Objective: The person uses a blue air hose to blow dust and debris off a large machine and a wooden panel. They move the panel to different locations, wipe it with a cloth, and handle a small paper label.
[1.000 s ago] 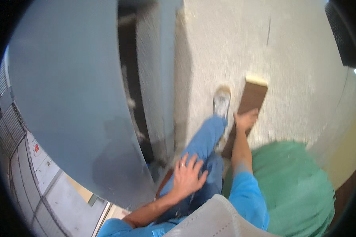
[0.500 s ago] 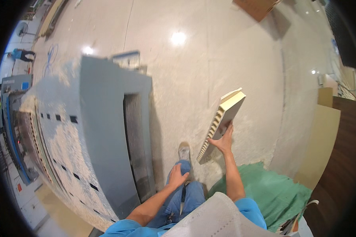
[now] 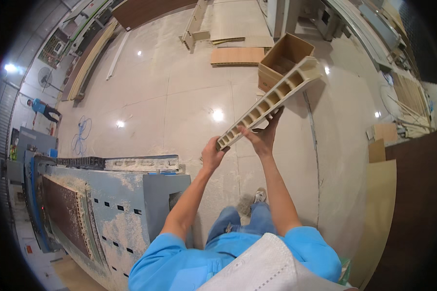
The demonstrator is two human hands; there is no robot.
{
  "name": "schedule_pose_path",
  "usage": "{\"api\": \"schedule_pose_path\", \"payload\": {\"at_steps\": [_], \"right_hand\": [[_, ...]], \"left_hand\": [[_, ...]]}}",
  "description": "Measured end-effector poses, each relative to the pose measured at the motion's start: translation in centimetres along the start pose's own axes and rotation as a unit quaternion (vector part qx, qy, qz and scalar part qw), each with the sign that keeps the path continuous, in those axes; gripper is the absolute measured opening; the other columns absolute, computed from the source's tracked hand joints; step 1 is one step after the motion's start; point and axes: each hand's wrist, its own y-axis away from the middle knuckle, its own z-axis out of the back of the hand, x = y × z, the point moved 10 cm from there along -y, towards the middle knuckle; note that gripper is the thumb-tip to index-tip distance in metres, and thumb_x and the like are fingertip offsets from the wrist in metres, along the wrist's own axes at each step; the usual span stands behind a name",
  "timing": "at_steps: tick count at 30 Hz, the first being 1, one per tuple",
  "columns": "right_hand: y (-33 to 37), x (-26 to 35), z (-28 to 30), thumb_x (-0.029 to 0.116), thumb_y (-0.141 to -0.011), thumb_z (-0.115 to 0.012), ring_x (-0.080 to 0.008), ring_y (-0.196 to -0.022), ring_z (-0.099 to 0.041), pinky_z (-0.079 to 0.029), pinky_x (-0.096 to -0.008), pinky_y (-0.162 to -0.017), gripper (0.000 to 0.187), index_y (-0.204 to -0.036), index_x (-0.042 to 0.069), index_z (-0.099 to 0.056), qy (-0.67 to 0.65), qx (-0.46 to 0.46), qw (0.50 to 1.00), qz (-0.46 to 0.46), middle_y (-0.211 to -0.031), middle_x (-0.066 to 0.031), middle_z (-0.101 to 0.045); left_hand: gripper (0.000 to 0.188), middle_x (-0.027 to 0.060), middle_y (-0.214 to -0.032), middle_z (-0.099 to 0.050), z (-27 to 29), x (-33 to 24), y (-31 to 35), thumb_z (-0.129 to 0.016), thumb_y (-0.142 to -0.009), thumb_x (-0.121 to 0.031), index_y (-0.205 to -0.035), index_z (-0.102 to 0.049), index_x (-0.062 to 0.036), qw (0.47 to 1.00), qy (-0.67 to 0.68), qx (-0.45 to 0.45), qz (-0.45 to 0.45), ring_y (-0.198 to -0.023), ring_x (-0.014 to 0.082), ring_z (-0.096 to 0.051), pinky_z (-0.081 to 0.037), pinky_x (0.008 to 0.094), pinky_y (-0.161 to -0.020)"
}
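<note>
Head view: L hand [image 3: 212, 154] clamped on near end of a hollow panel strip [image 3: 272, 99], R hand [image 3: 262, 140] gripping its lower edge approx. midway; hands apart. Strip's held up in front of the person, running diag. to upper R, open cells showing. Some fingers hidden behind it. Far end blocks pt. of a cardboard box [image 3: 268, 76]. Co-worker [image 3: 43, 107], far L, too small for detail.
</note>
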Motion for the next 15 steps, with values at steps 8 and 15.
{"api": "schedule_pose_path", "payload": {"at_steps": [8,15], "right_hand": [[-11.4,-12.8,-0.1,0.043,-0.074,-0.087,-0.0337,-0.12,-0.057,-0.05,-0.0411,-0.097,0.123,-0.158,0.007,-0.004,0.078,0.115,0.972,-0.187,-0.135,-0.0272,-0.051],[-6.5,-23.2,4.4,0.062,-0.076,-0.076,-0.0296,-0.093,-0.068,-0.054,-0.0362,-0.084,0.099,-0.14,-0.008,-0.046,0.164,0.198,0.855,-0.451,-0.105,-0.0212,-0.068]], "left_hand": [[0.04,0.0027,-0.085,-0.066,7.8,1.4,-14.3,-0.08,-0.08,-0.022,-0.112,-0.065,-0.0031,0.996,0.056,-0.07,0.017,-0.077,0.0136,-0.062,-0.049,0.0306,-0.067],[0.048,0.009,-0.082,-0.068,2.1,0.9,-30.6,-0.079,-0.081,-0.041,-0.107,-0.071,-0.0013,0.982,-0.025,0.125,0.137,-0.075,0.0187,-0.062,-0.048,0.0356,-0.072]]}}
